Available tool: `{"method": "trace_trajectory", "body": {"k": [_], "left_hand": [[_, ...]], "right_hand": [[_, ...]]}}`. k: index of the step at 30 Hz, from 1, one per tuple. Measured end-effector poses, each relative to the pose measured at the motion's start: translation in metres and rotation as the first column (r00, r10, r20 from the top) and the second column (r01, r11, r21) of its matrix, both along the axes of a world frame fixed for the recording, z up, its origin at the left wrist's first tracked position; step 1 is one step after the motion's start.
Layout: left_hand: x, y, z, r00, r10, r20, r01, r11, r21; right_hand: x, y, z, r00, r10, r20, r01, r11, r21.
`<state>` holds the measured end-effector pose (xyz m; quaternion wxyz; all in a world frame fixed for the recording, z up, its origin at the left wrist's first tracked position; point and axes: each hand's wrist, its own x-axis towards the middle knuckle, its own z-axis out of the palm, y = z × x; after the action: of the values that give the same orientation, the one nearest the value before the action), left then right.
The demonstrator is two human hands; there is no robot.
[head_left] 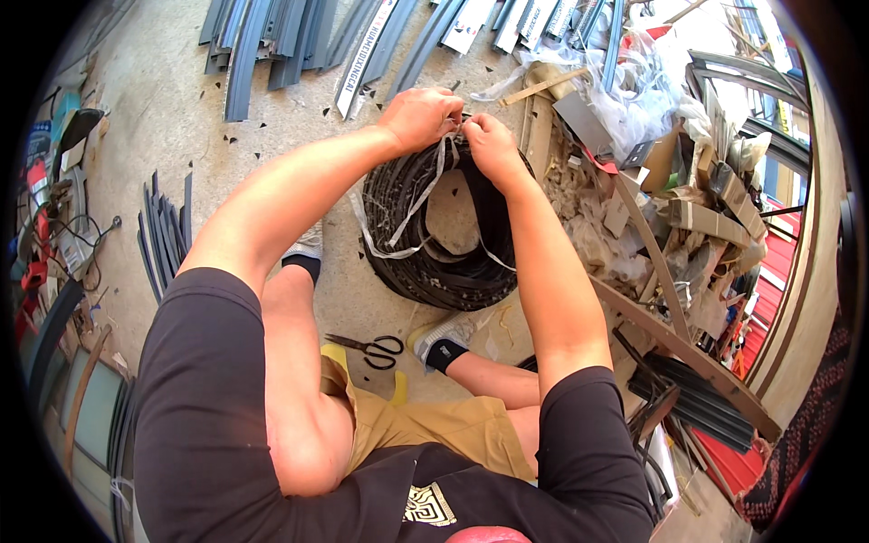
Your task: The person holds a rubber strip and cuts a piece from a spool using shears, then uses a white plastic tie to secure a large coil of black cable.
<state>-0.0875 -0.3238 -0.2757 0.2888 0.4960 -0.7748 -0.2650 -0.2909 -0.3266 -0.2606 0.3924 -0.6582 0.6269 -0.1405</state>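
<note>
Both hands: left hand (419,118), right hand (489,140) fingers pinched on plastic strap (441,161) atop black coil (444,262), prob. knotting.

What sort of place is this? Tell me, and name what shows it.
Probably a workshop or building-site floor where window or door frames are fitted. Grey metal profiles lie on the concrete floor, a pile of cardboard and wood offcuts sits at the right, and both hands work at a coil of black rubber strip.

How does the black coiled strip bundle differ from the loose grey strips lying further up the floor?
The black coiled rubber strip bundle is wound into a ring; the loose grey strips lie nearly straight, fanned side by side. The left hand and right hand work a whitish plastic tie on the coil; the grey strips lie untouched. Both rest on the concrete floor.
</note>
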Motion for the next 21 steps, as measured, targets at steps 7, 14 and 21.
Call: {"method": "trace_trajectory", "body": {"k": [7,14,21], "left_hand": [[0.009,0.005,-0.003,0.998,-0.023,0.059,0.021,0.999,0.035],[0.007,-0.003,-0.001,0.999,-0.032,0.042,0.032,0.999,0.012],[0.012,0.003,-0.003,0.993,-0.101,0.053,0.101,0.995,0.002]], "right_hand": [[0.003,-0.008,0.039,0.958,0.268,-0.098,-0.232,0.931,0.283],[-0.001,-0.003,0.016,0.977,-0.112,0.180,0.058,0.958,0.281],[-0.012,-0.008,0.034,0.945,0.289,-0.154,-0.256,0.945,0.202]]}}
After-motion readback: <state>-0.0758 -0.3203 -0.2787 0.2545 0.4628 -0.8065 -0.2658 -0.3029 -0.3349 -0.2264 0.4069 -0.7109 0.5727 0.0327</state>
